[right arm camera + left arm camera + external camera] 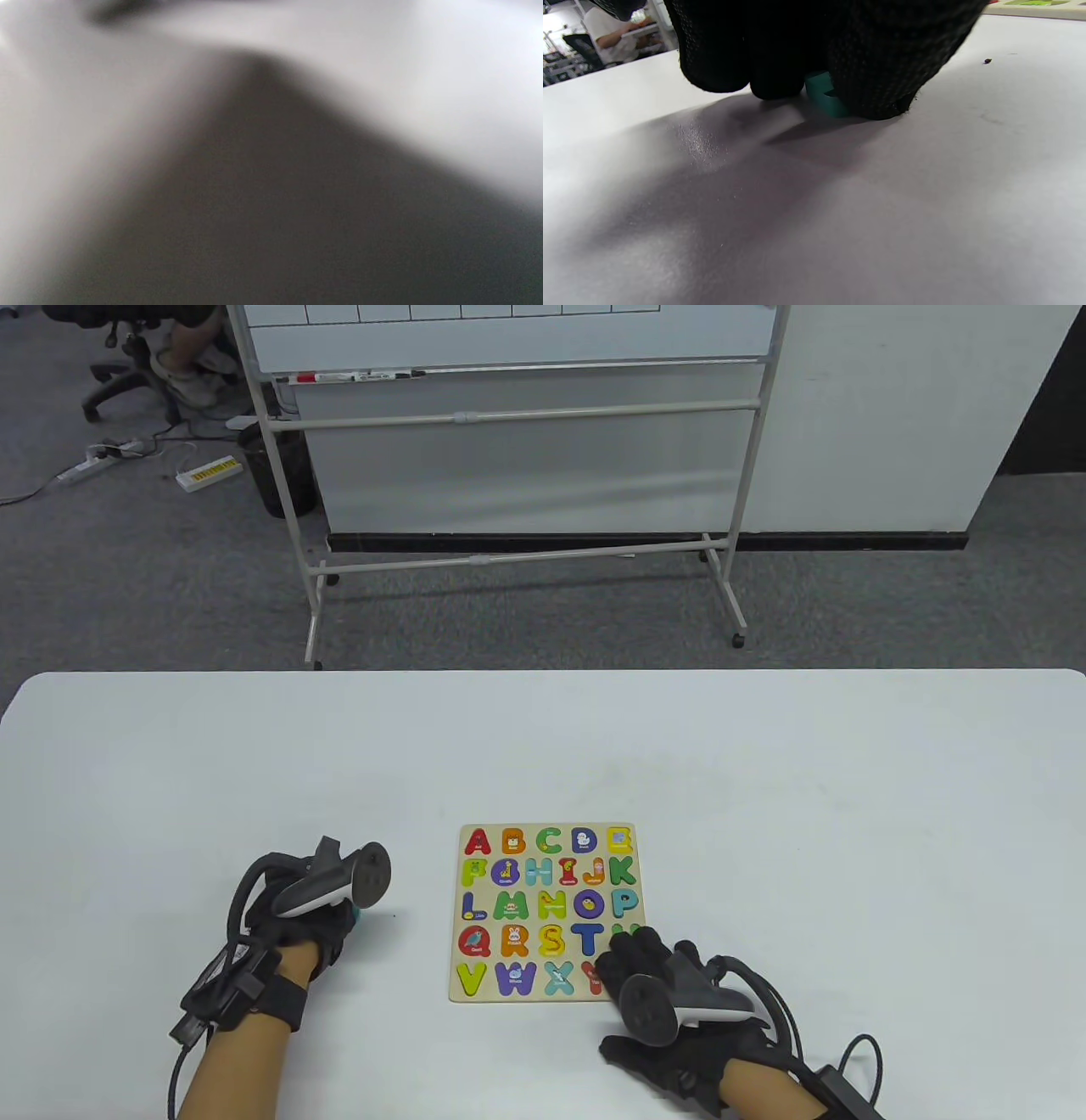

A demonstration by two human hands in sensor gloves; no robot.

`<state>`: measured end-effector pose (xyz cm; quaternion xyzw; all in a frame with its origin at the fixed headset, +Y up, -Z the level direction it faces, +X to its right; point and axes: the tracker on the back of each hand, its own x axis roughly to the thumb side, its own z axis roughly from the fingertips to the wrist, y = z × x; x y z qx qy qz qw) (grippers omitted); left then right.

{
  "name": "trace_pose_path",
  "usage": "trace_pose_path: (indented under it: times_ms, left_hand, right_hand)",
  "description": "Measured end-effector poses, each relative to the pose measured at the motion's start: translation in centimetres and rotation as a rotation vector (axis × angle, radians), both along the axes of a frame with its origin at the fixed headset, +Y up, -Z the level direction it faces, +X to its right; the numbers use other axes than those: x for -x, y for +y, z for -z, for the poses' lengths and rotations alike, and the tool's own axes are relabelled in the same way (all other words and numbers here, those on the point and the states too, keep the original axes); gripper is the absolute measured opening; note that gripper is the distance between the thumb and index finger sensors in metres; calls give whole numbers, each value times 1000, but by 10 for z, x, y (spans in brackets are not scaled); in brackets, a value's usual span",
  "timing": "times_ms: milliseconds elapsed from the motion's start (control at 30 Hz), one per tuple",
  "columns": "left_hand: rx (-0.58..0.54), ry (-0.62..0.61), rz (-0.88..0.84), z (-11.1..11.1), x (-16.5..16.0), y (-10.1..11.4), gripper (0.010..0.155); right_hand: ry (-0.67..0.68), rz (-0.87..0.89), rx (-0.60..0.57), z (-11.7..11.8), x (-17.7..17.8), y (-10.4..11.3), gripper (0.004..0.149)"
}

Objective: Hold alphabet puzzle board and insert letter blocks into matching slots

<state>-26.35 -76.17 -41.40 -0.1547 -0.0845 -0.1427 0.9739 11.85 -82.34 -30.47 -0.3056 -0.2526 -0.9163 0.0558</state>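
Wooden puzzle board (547, 912) lies at six o'clock on the white table (764, 780). The right hand (653, 976) presses its five o'clock corner. At nine o'clock, the left hand (310, 920) covers a teal block (359, 914).

Left wrist view: fingers (882, 63) grip the teal block (825, 95) on the table.

Right wrist view: only blur.

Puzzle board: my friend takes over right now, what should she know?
Left hand: fingers closed around a teal letter block, low over the table, left of the puzzle board.
Right hand: rests on the board's near right corner, steadying it.
Done: most letters look seated.
Left: fit the teal block into its slot. A few slots look empty, and the right hand hides that corner.
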Motion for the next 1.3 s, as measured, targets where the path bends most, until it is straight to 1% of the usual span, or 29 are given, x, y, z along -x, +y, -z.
trace_pose_path:
  times_ms: [100,233,300,367,467,600,700,800,900,1000,1067,1233,1300]
  left_hand:
    - [20,30,-13,2,0,0,61]
    - [7,45,-43,3,4,1,61]
    - [-37,46,-94,1,6,1,61]
    - [-100,51,-184,-2,5,3,62]
    - [-132,37,-257,-4,-5,10,62]
    - [-132,0,-291,0,-34,20,62]
    - [-129,-36,-315,5,-58,23,62]
    - [-109,-66,-334,10,-83,20,62]
    - [-55,-107,-395,13,-112,12,62]
    - [-61,-160,-369,17,-140,7,62]
    - [-47,-167,-372,21,-154,4,61]
    - [-27,-161,-377,29,-175,-1,60]
    - [-42,-152,-357,31,-178,-1,60]
  right_hand:
    - [0,1,1,0,0,0,92]
    - [0,0,0,0,0,0,92]
    - [-1,0,-1,0,0,0,92]
    - [-1,0,0,0,0,0,92]
    - [-1,0,0,0,0,0,92]
    - [-1,0,0,0,0,0,92]
    - [-1,1,0,0,0,0,92]
    - [-2,-1,-1,0,0,0,92]
    - [-3,-1,-3,0,0,1,92]
    - [-6,0,1,0,0,0,92]
    - [-7,-1,1,0,0,0,92]
    - [-14,7,9,0,-1,0,92]
    - [-15,7,10,0,-1,0,91]
